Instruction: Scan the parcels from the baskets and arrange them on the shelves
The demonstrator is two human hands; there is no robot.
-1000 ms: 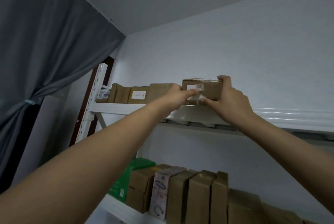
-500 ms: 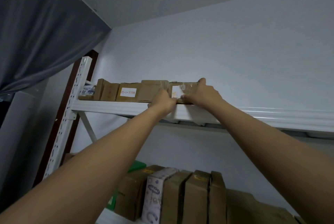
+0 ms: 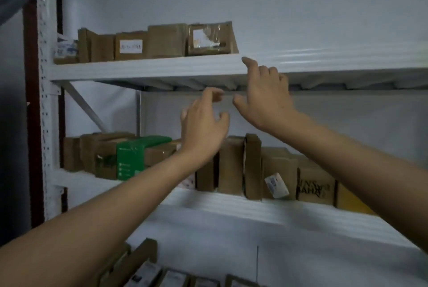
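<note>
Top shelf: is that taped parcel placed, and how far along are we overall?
Done: the taped parcel sits on the top shelf, at the right end of its row. In hand: nothing; the left hand and right hand hover open, clear of it. Left: the baskets are out of view, so remaining parcels cannot be counted.

One head-worn wide-angle camera faces forward at the rack (image 3: 47,105) from near, its sightline falling between the top shelf (image 3: 148,69) and the middle shelf (image 3: 254,213).

Taped brown parcel (image 3: 212,39) stands rightmost in top shelf (image 3: 162,67) row
</note>
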